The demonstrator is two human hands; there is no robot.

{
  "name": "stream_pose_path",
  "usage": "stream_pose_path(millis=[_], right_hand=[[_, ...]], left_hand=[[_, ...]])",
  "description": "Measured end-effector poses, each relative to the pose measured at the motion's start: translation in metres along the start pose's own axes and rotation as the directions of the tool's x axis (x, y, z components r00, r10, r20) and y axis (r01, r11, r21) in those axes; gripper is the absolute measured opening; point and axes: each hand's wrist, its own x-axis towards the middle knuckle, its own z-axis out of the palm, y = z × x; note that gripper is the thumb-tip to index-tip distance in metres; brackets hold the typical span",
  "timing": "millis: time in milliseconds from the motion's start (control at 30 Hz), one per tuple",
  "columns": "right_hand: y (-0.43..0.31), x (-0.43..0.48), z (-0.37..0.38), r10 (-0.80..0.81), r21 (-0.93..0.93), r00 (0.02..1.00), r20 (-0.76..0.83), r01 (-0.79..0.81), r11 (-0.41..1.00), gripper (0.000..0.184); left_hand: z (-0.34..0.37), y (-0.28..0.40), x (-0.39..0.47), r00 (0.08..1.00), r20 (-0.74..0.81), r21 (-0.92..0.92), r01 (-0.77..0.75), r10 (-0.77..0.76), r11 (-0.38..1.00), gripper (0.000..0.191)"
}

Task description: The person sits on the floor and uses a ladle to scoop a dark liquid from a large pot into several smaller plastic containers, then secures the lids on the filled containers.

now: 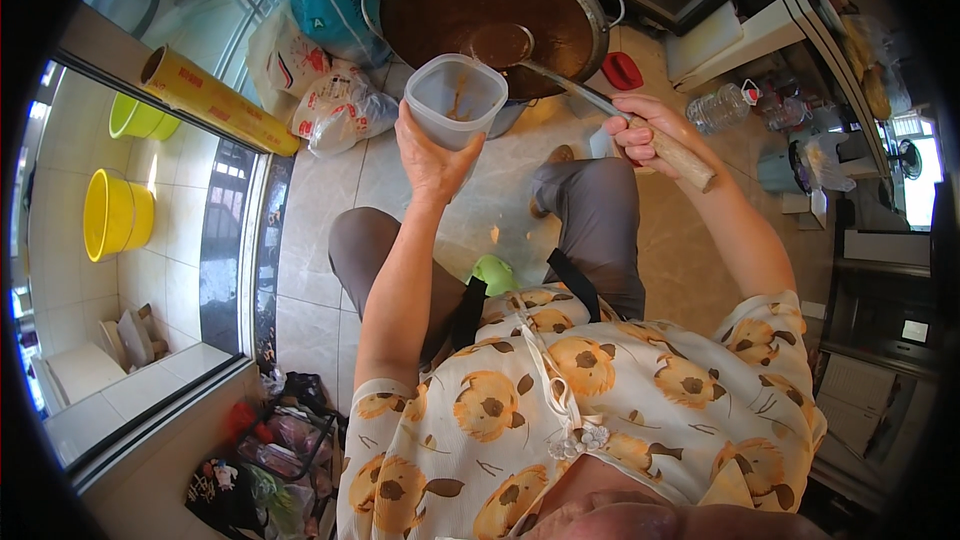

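Note:
My left hand (pixel 435 161) grips a clear plastic container (pixel 456 101) from below and the sides. Brown streaks and a little brown liquid show inside it. In my right hand (pixel 652 127) is the wooden handle of a metal ladle (pixel 577 89). Its bowl, full of brown liquid (pixel 502 44), is over the near part of a large two-handled wok (pixel 600 33), close behind the container's far rim. Much of the wok holds the same dark brown liquid. Whether the ladle's bowl touches the surface I cannot tell.
Plastic bags (pixel 345 108) and a teal bag (pixel 330 3) stand left of the wok. A red object (pixel 622 71) lies on the floor to its right, with plastic bottles (pixel 720 106) farther right. A yellow roll (pixel 217 104) rests by the window frame at left.

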Motion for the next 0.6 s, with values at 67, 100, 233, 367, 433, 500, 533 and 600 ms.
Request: stream_pose_path(millis=[67,100,233,367,433,500,533,600], right_hand=[[-0.002,-0.004,-0.002,0.023,0.081,0.998,0.051,-0.027,0.996,0.014],[-0.004,-0.009,0.003,0.029,0.107,0.998,0.053,-0.034,0.994,0.015],[-0.009,-0.026,0.012,-0.006,0.126,0.997,0.071,-0.003,0.992,0.016],[-0.013,-0.047,0.026,-0.016,0.193,0.997,0.070,0.002,0.981,0.014],[-0.016,-0.059,0.036,-0.051,0.139,0.998,0.048,0.043,0.989,0.011],[-0.019,-0.072,0.045,-0.062,0.118,0.998,0.007,0.060,0.991,0.027],[-0.020,-0.079,0.049,-0.069,0.107,0.998,-0.016,0.070,0.992,0.041],[-0.021,-0.092,0.057,-0.095,0.055,0.995,-0.019,0.096,0.994,0.041]], left_hand=[[0.000,0.001,0.000,1.000,-0.004,0.008,-0.002,0.002,1.000,0.111],[0.000,0.001,0.000,1.000,-0.004,0.005,-0.002,0.002,1.000,0.111],[0.000,0.000,0.000,1.000,-0.009,0.012,-0.008,0.008,1.000,0.110],[0.001,0.001,0.001,1.000,-0.001,0.004,-0.003,0.003,1.000,0.111],[0.000,-0.002,0.000,1.000,-0.010,0.013,-0.013,0.013,1.000,0.111],[0.001,-0.004,0.000,1.000,-0.017,0.020,-0.018,0.018,1.000,0.112],[0.002,-0.004,0.000,1.000,-0.019,0.023,-0.018,0.018,1.000,0.112],[0.003,-0.005,0.000,1.000,-0.022,0.026,-0.017,0.017,1.000,0.113]])
